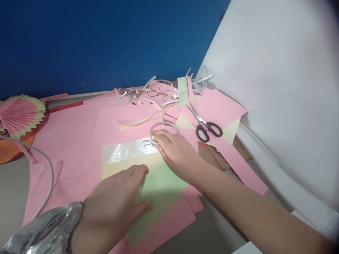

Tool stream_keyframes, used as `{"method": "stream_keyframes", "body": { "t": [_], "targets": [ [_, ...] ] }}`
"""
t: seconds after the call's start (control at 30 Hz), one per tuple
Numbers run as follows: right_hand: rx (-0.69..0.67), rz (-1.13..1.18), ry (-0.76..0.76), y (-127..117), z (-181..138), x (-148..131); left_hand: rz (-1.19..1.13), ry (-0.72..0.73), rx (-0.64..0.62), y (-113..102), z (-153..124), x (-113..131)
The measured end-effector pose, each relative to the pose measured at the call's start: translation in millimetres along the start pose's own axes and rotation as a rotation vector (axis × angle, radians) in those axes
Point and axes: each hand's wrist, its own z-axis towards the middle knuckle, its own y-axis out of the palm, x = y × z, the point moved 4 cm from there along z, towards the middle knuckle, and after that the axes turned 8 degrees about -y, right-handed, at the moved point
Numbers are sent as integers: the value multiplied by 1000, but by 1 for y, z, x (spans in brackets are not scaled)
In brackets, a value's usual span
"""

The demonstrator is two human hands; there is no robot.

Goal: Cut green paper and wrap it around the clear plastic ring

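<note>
My right hand [174, 150] has its fingers bent and closed on the near left side of a thin pale ring [164, 123]. Whether the ring is a tape roll or a looped strip, I cannot tell. Just left of these fingers lies a shiny clear film strip [129, 151], along the edge of a yellow sheet [116, 170]. A green sheet [164, 187] extends below it. My left hand [124, 197] hovers over or rests on the green and yellow paper. Its fingers curl, its thumb stands apart, and nothing shows in it.
Black-handled scissors [202, 125] lie partly spread on pink paper [71, 141]. Thin-rimmed glasses [162, 93] sit among paper strips [140, 121] at the back. A pleated pink-and-green paper fan [22, 114] is at left. A grey cable [50, 169] curves nearby. Blue and white walls border the table.
</note>
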Motion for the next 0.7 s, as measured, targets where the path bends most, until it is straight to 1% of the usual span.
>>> {"method": "stream_keyframes", "body": {
  "t": [0.07, 0.13, 0.2, 0.37, 0.47, 0.53, 0.63, 0.7],
  "targets": [
    [-1, 1, -7, 0, 0, 0, 12, 72, 71, -2, 0, 1],
    [-9, 4, -13, -1, 0, 0, 50, 131, 194, -6, 1, 1],
    [-26, 5, -14, -3, 0, -1, 106, 146, 270, -8, 3, -3],
    [-37, -59, 34, -10, -1, 2, 134, 197, 266, -9, 12, -13],
    [-32, -81, 55, -13, -2, 5, 139, 220, 292, -11, 18, -15],
    [-25, -78, 59, -14, -2, 8, 117, 223, 288, -13, 19, -15],
    [6, -62, 47, -15, -2, 13, 48, 233, 231, -21, 13, -16],
    [25, -29, 34, -16, -2, 15, 7, 227, 252, -32, -1, -23]
  ]
}}
